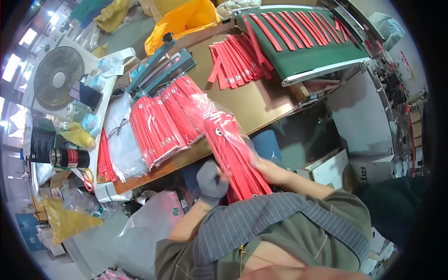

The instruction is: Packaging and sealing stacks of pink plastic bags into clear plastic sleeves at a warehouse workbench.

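In front of my body is a clear plastic bag of long flat red strips (233, 154), tilted, its far end over the table edge and its near end against my apron. My right hand (268, 171) grips the bag along its right side, most of its fingers hidden. On the left side my left hand (212, 183), in a grey glove with bare fingertips, is curled closed against the bag. Just beyond lie more bagged red strips (158, 126), side by side on the table. A fan of loose red strips (233, 63) rests farther back.
A green conveyor belt (298, 60) at the back right carries a row of red strips. A teal sealer-like device (163, 70) stands behind the bags. Clear empty bags (122, 135), orange-handled scissors (88, 178), a dark flask (70, 157) and a fan (58, 79) are at left.
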`<state>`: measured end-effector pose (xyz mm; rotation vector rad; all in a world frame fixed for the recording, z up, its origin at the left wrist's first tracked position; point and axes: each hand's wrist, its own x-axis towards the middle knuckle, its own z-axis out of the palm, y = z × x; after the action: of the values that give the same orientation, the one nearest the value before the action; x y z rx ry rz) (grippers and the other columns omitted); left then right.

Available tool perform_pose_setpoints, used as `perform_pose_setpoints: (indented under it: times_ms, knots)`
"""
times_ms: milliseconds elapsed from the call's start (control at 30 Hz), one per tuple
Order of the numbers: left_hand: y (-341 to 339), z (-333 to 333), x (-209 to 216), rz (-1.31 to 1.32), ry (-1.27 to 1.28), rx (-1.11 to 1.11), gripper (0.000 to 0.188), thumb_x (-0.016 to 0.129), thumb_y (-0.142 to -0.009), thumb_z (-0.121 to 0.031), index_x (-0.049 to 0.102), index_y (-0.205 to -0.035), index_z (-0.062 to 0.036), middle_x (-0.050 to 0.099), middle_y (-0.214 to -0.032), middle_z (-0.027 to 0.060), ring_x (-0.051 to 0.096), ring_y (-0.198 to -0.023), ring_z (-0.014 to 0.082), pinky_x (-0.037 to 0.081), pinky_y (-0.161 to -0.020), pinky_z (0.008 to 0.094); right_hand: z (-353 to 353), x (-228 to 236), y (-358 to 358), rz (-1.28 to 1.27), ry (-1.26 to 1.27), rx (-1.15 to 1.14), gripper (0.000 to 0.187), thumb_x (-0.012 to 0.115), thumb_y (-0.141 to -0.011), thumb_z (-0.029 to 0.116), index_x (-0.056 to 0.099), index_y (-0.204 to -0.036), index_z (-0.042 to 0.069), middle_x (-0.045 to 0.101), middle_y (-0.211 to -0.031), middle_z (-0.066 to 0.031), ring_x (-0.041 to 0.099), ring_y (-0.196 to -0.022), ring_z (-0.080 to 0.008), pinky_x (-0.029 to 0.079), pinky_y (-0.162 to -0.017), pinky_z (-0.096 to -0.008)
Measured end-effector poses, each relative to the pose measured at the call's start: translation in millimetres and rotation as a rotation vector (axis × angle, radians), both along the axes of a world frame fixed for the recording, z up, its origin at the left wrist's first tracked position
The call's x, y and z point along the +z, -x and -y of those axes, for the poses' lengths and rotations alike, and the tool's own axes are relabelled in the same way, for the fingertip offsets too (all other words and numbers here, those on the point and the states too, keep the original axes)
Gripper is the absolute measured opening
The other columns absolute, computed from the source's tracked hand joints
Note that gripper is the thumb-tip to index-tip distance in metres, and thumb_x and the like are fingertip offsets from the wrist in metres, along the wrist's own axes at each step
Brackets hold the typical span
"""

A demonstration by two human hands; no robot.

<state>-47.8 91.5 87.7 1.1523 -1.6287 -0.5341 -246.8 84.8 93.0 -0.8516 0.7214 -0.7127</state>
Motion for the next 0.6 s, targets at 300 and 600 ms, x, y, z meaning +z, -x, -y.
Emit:
perform_pose_setpoints:
  times_ms: [300,600]
  knots:
    - [43.5,59.8,39.9,0.036,-0.378,-0.16,0.023,0.063,-0.082,-0.013,0.049,-0.067,-0.003,0.045,-0.061,0.0061,0.046,-0.058,0.0113,0.037,-0.051,0.0298,70.1,-6.4,15.0,-1.271,0.905,-0.629,0.029,0.065,-0.08,0.036,0.063,-0.072,0.008,0.059,-0.063,-0.012,0.06,-0.056,-0.0286,0.045,-0.049,-0.0372]
    - [-15.5,204.3,96.0,0.483,-0.192,-0.344,0.009,0.06,-0.079,-0.011,0.061,-0.082,-0.0024,0.057,-0.069,0.0062,0.054,-0.058,0.0127,0.045,-0.057,0.0231,164.9,129.2,30.7,-1.368,1.146,-0.478,0.014,0.057,-0.075,0.014,0.062,-0.086,0.009,0.063,-0.072,-0.0124,0.062,-0.07,-0.0315,0.049,-0.063,-0.0395]
